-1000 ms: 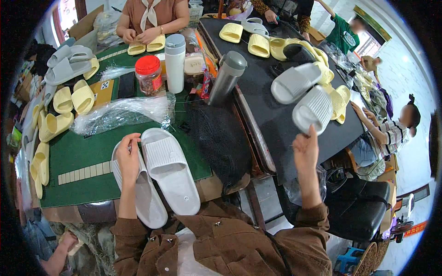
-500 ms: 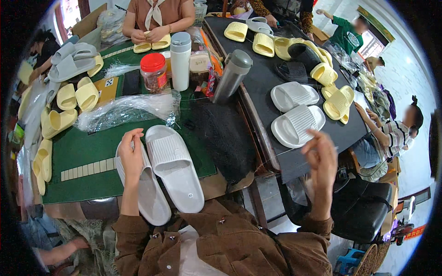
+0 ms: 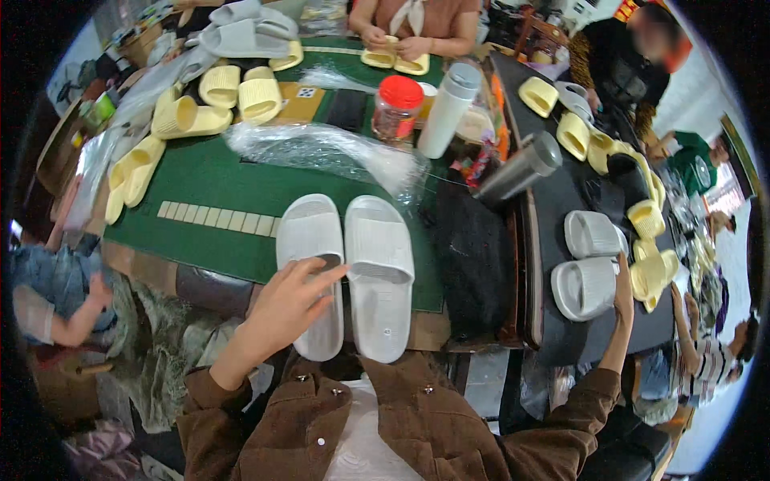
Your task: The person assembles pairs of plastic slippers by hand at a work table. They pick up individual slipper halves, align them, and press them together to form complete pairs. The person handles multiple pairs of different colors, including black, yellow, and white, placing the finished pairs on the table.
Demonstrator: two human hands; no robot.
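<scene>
White slippers [image 3: 380,317] are lying side by side on the green surface [image 3: 200,180], their toe ends pointing away from the camera wearer and their heels reaching the near edge. The left grip [image 3: 293,297] is extending over the left slipper of this pair, its fingers spreading apart; the view is not showing whether they are touching it. The right grip [image 3: 624,293], appearing nearly edge-on, is standing at the right end of the nearer slipper in a second white pair [image 3: 584,289], which is resting on the black surface [image 3: 568,191]; one cannot tell whether its fingers are pinching anything. Beyond the first pair, a bundle of clear strands [image 3: 321,152] is stretching across the green surface, with a red-lidded jar [image 3: 397,112] and a white bottle [image 3: 449,112] standing behind it. A steel tumbler [image 3: 517,172] is appearing tilted to the right of these. Yellow slippers [image 3: 261,96] are occupying the left side, and another yellow pair [image 3: 654,276] is lying just beyond the right grip. At the top, a co-worker's hands are holding small yellow slippers [image 3: 411,66].
</scene>
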